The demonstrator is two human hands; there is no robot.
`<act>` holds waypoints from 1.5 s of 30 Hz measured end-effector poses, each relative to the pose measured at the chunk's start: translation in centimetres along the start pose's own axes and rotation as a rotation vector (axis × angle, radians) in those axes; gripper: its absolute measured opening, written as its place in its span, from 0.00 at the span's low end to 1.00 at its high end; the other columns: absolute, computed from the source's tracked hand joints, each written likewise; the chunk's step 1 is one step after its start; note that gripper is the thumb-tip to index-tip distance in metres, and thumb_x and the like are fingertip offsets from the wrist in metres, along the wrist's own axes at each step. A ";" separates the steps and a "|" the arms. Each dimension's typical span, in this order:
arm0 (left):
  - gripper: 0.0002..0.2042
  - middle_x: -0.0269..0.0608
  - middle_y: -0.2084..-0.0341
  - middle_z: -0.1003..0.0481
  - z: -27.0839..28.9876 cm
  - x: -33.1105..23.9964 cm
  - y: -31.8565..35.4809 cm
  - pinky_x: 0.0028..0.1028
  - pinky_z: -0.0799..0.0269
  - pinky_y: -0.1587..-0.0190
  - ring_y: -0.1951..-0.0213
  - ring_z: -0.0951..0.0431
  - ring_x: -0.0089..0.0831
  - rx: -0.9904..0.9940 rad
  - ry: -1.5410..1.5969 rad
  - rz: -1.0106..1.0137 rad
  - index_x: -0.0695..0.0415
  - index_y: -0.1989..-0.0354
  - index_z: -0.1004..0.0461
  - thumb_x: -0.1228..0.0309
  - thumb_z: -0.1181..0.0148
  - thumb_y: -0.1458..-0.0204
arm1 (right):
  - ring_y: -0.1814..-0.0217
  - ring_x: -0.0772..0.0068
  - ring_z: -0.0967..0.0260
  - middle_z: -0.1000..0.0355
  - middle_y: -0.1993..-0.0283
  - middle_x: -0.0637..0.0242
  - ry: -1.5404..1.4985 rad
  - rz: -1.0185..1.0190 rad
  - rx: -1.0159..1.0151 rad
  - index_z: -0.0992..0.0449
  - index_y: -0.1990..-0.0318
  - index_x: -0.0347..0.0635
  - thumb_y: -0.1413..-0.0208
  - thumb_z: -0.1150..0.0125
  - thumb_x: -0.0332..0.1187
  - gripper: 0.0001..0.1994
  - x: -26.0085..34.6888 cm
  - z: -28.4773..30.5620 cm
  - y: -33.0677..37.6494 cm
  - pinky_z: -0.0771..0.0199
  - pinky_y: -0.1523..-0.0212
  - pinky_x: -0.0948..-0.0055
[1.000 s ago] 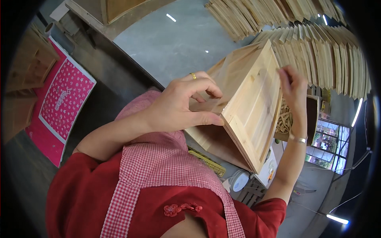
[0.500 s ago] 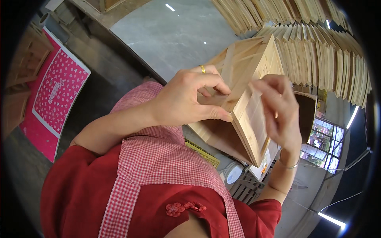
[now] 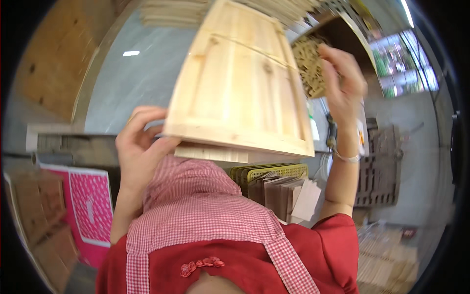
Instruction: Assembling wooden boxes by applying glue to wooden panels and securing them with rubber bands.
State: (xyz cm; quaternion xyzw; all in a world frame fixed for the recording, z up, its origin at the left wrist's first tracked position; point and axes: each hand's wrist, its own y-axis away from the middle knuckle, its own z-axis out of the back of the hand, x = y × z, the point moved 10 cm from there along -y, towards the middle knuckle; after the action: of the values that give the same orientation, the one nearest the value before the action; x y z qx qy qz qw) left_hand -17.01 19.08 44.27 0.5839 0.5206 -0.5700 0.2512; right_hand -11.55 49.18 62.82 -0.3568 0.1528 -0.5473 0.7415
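A pale wooden box [image 3: 240, 88] is held tilted in front of me, its broad framed panel face toward me. At its near left corner my left hand [image 3: 144, 139] grips the edge, thumb below and fingers curled behind. My right hand [image 3: 345, 83] is in the air off the box's right side, fingers slightly bent and apart, with nothing visible in them. Just beyond those fingers is a brown bin [image 3: 338, 36] holding many small wooden pieces [image 3: 307, 63]. Part of the box's underside is hidden.
A grey tabletop [image 3: 127, 83] extends to the left and behind the box, with stacked wooden boards [image 3: 174, 12] at its far side. Below the box stands a yellow basket [image 3: 279, 170] beside thin wooden boards [image 3: 284, 196]. A pink printed sheet [image 3: 90, 208] hangs at lower left.
The box has turned so its framed face shows instead of its open side. My right hand has come away from it to the right. My left hand still holds a corner. The view has swung.
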 end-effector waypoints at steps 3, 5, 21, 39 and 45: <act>0.19 0.41 0.54 0.31 -0.1 0.7 0.0 0.29 0.28 0.46 0.52 0.27 0.29 0.013 -0.096 0.079 0.69 0.52 0.27 0.88 0.40 0.56 | 0.54 0.48 0.27 0.24 0.56 0.50 0.172 -0.327 0.056 0.20 0.58 0.36 0.45 0.38 0.26 0.09 -14.0 -2.3 12.7 0.25 0.53 0.61; 0.18 0.40 0.54 0.31 0.1 0.9 0.1 0.28 0.30 0.45 0.51 0.27 0.28 0.025 -0.141 0.037 0.68 0.53 0.27 0.87 0.39 0.55 | 0.52 0.45 0.28 0.24 0.57 0.51 0.287 -0.397 0.128 0.20 0.59 0.37 0.46 0.38 0.30 0.09 -18.4 -5.8 19.5 0.27 0.49 0.57; 0.11 0.36 0.59 0.28 3.7 2.5 1.9 0.26 0.35 0.48 0.57 0.29 0.24 -0.197 -0.205 0.178 0.62 0.62 0.27 0.71 0.35 0.50 | 0.56 0.45 0.26 0.24 0.59 0.49 0.471 -0.699 0.286 0.17 0.65 0.37 0.47 0.37 0.41 0.14 -31.5 -10.1 22.6 0.25 0.55 0.57; 0.16 0.36 0.57 0.28 2.2 2.6 0.9 0.26 0.35 0.46 0.53 0.28 0.25 -0.164 -0.113 0.202 0.63 0.57 0.27 0.67 0.33 0.50 | 0.72 0.54 0.26 0.25 0.74 0.54 0.044 -0.683 0.060 0.24 0.67 0.37 0.43 0.42 0.37 0.11 -29.5 -9.9 18.7 0.27 0.67 0.60; 0.29 0.46 0.43 0.31 2.2 0.4 -0.2 0.33 0.36 0.40 0.43 0.29 0.35 -0.085 -0.171 0.062 0.66 0.40 0.34 0.67 0.33 0.50 | 0.76 0.80 0.32 0.30 0.77 0.67 -0.356 -0.626 -0.122 0.28 0.64 0.36 0.37 0.43 0.34 0.09 -24.9 -0.5 10.8 0.33 0.74 0.75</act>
State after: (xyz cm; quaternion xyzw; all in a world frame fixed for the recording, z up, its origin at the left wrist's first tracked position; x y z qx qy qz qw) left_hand -18.12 17.32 43.48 0.5378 0.5027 -0.5871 0.3367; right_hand -13.16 73.51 50.85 -0.5195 -0.0630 -0.6670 0.5304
